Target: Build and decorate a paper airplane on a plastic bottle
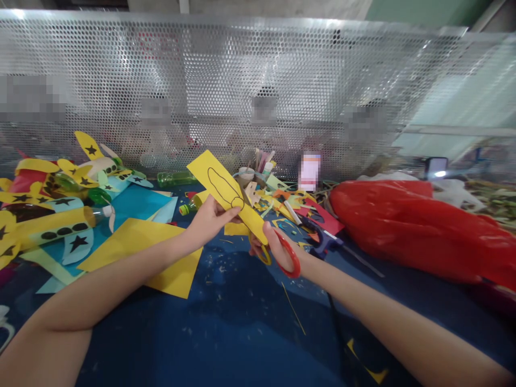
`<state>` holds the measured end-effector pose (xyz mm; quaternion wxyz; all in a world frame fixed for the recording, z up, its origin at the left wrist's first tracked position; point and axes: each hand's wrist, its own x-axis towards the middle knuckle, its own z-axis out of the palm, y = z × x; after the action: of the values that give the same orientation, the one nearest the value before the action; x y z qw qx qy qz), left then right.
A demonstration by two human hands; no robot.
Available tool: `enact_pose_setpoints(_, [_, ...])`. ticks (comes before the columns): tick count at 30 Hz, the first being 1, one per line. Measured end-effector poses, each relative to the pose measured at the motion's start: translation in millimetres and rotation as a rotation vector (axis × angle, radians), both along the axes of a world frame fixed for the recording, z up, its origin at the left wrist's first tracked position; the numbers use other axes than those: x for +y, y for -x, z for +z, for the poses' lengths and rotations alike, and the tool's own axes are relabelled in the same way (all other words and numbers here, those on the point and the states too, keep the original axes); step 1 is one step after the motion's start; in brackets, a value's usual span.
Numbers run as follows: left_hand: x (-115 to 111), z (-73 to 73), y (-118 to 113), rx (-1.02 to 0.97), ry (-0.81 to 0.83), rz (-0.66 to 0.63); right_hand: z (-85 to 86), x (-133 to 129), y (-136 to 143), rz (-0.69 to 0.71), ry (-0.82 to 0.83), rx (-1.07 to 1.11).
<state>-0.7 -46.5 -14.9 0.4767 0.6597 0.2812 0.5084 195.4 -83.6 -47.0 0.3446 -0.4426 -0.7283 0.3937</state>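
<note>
Between the thumb and fingers of my left hand (212, 217) is a strip of yellow paper (226, 188), tilted up to the left. A dark curved outline, long and rounded, is drawn on it. My right hand (280, 247) is closed around a pair of scissors (293, 260) with red and yellow handle loops. The scissor blades are hidden behind the paper's lower right end, so how far apart they are I cannot tell. Below my left wrist lies a large yellow sheet (173, 258) on the blue table (226, 333).
Bottle models with yellow paper and black stars (60, 231) crowd the left. A green bottle (175, 178) lies near the perforated metal screen (226, 70). Paper scraps, a glue gun (322, 236) and a lit phone (309, 172) stand beyond my hands. A red plastic bag (411, 231) fills the right.
</note>
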Motion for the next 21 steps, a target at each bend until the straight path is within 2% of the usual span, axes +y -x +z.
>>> enact_pose_setpoints(8, [-2.4, 6.7, 1.1, 0.048, 0.018, -0.021, 4.4, -5.6, 7.6, -0.033, 0.124, 0.117])
enact_pose_setpoints(14, [-0.8, 5.0, 1.9, 0.054, 0.040, -0.049, 12.7, -8.3, 8.5, -0.050, 0.086, 0.041])
enact_pose_setpoints(21, [0.6, 6.9, 3.8, -0.022, 0.041, -0.008, 18.6, -9.4, 9.0, -0.106, 0.052, -0.042])
